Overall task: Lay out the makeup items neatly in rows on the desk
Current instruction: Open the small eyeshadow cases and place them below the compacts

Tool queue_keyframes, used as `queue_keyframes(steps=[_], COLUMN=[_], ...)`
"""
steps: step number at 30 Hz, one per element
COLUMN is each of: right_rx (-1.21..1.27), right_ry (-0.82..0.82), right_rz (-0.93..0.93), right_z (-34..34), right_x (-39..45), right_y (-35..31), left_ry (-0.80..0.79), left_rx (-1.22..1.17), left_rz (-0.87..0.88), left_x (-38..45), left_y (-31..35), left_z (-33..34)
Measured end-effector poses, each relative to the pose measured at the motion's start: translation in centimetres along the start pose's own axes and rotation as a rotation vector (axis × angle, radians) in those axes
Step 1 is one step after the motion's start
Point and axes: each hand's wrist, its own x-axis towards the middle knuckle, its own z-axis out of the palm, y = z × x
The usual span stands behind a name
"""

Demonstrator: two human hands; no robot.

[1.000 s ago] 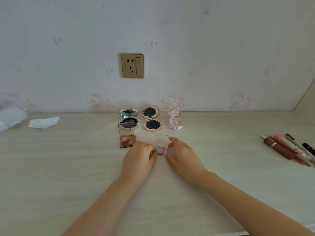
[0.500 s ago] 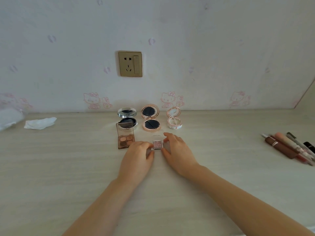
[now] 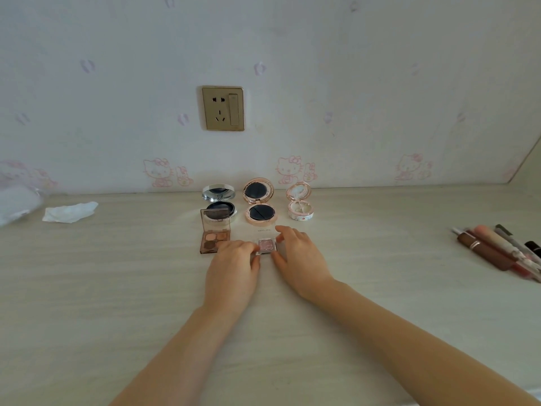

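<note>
From the head view, the small glitter eyeshadow pot point(image 3: 266, 245) sits on the pale wood-grain desk point(image 3: 117, 288) just right of the brown quad palette point(image 3: 215, 238) and in front of the rose-gold compact point(image 3: 259, 205), its clear lid standing open and almost invisible against the desk. The left hand point(image 3: 232, 268) lies against the pot's left edge with fingertips and thumb curled in and touching it; the right hand point(image 3: 295, 253) brackets the right side — forefinger reaching past the back corner, thumb at the front corner — so both hands pinch it lightly between them. It looks like a tiny square case of hard clear plastic with a pressed pink shimmer pan: light, rigid, slick-sided, and likely to skid on the smooth laminate at a small push. The open lid probably hangs on a thin hinge and the pan would chip if dropped, so the base's side walls are the place to hold, not the lid. Behind stand three round compacts with mirrored lids up: the silver compact point(image 3: 219, 200) polished and chrome-like, the rose-gold one with dark split pans, the white floral compact point(image 3: 300, 205) small and ornate. The quad palette is a translucent brown square with four matte-looking pans. At the far right a cluster of lipsticks and pencils point(image 3: 497, 247) — smooth cylinders, apt to roll — lies unsorted. A crumpled tissue point(image 3: 70, 211) rests at the left, and a brass-coloured wall socket point(image 3: 223, 108) is above.
</note>
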Motion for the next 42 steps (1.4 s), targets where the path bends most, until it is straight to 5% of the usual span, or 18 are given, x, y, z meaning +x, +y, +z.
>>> queue_keyframes(steps=[13,21,42], right_rx=[0.021,-0.13,-0.376], right_ry=[-0.022,-0.066,0.075], right_rz=[-0.004,-0.042,0.404], right_z=[-0.1,-5.7,-23.7], right_x=[-0.1,-3.4,-16.9], right_y=[0.2,4.4,27.2], left_ry=[-0.008,-0.036,-0.362], left_rx=[0.079,0.139,-0.181], left_rz=[0.02,0.25,0.555], left_x=[-0.3,-1.1,1.9], left_y=[0.1,3.2,27.6], left_z=[-0.1,-0.3,14.7])
